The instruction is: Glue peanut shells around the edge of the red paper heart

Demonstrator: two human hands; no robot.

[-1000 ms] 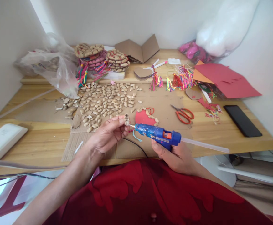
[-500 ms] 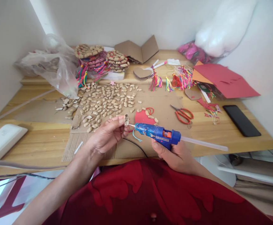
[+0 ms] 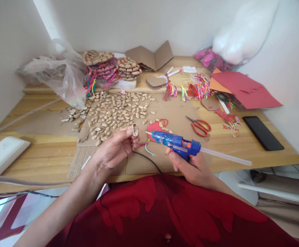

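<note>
Between thumb and fingers, my left hand (image 3: 117, 147) pinches a half peanut shell (image 3: 135, 130) with its hollow side showing. My right hand (image 3: 190, 167) grips the handle of a blue glue gun (image 3: 168, 139), its nozzle pointing left, a little apart from the shell. A clear glue stick (image 3: 226, 156) sticks out of the gun's back end. Beyond the gun lies a red piece (image 3: 152, 127) edged with peanuts, partly hidden by the gun. A light blue string (image 3: 149, 150) hangs from its near side.
Many loose peanuts (image 3: 116, 111) cover the cardboard sheet (image 3: 176, 111). Orange-handled scissors (image 3: 200, 126) and a black phone (image 3: 263, 132) lie to the right. Stacked peanut pieces (image 3: 98, 57), colourful tassels (image 3: 170, 90) and red sheets (image 3: 247, 90) sit at the back. A black cord (image 3: 149, 158) runs below the gun.
The glue gun's nozzle has drawn away to the right from the peanut shell. My left hand has shifted slightly left and down with the shell.
</note>
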